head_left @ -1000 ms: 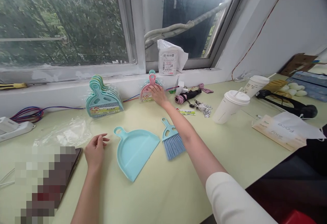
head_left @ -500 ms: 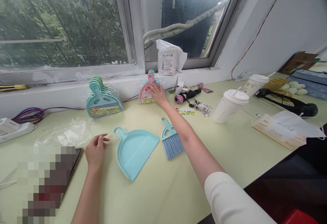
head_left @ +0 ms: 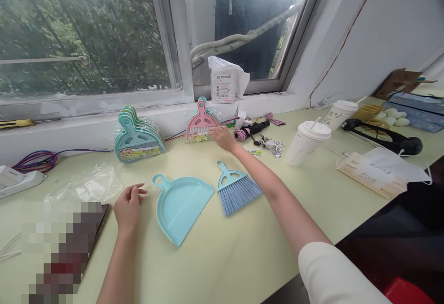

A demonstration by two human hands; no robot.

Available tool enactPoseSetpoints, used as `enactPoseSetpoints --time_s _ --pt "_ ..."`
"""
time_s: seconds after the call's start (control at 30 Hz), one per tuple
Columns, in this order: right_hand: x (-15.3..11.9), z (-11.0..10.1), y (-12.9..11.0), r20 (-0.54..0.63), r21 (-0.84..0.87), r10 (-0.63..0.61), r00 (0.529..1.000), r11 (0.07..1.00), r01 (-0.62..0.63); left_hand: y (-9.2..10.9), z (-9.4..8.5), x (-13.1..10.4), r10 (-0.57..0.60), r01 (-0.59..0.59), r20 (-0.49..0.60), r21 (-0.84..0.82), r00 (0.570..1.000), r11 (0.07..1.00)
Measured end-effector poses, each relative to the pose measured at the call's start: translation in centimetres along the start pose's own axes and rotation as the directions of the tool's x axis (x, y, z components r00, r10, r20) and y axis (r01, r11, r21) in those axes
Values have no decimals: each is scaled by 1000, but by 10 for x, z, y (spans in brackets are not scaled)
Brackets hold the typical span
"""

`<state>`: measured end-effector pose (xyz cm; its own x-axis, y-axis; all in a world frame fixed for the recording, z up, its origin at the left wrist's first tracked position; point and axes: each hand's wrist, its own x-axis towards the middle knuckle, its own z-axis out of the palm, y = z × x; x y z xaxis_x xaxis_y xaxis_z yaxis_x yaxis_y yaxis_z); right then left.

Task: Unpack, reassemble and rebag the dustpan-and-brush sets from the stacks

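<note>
A pink brush-and-dustpan set (head_left: 201, 121) stands wrapped against the sill, and my right hand (head_left: 224, 137) is at its lower right edge, fingers loosely bent; whether they grip it is hard to tell. My left hand (head_left: 128, 206) rests on the table with its fingers half curled and apart, holding nothing. Just right of it lies a light blue dustpan (head_left: 183, 207). The blue brush (head_left: 237, 191) lies beside the dustpan, below my right forearm. Several wrapped blue and green sets (head_left: 138, 137) stand together at the back left.
Clear plastic wrap (head_left: 88, 184) and a dark device (head_left: 86, 244), partly pixelated, are at left. Two white cups (head_left: 307, 142), keys (head_left: 272, 144), a folded umbrella (head_left: 251, 130) and a tissue pack (head_left: 371, 174) are at right. A white package (head_left: 225, 82) stands on the sill.
My right hand has moved right and down from the front of the pink set to its edge. The brush's bristles are now uncovered by my arm. The view has shifted slightly.
</note>
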<state>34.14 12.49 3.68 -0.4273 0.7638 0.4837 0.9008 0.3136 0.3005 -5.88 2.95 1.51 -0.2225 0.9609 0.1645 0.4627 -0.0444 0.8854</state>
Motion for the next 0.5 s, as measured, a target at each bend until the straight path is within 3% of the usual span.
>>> enactPoseSetpoints --time_s 0.17,0.23,0.27,0.3,0.33,0.43,0.5 --pt "-41 -20 12 -24 1 144 989 990 -144 6 0 -2 9 -9 -11 11 1000 1000" --pt "-56 -27 26 -64 16 285 956 959 -284 6 0 -2 12 -12 -20 16 1000 1000" --pt "-64 -31 37 -83 30 390 917 921 -389 6 0 -2 12 -11 -24 16 1000 1000" --pt "-70 -34 50 -94 49 515 852 857 -512 5 0 -1 10 -10 -26 17 1000 1000" --pt "-77 -37 64 -89 73 652 753 758 -648 4 1 0 9 -9 -23 17 1000 1000" --pt "-96 -46 110 70 98 924 377 370 -924 2 1 1 11 -10 -10 22 1000 1000" --pt "-107 -50 135 163 61 955 249 242 -968 0 1 3 11 -11 -9 29 1000 1000"
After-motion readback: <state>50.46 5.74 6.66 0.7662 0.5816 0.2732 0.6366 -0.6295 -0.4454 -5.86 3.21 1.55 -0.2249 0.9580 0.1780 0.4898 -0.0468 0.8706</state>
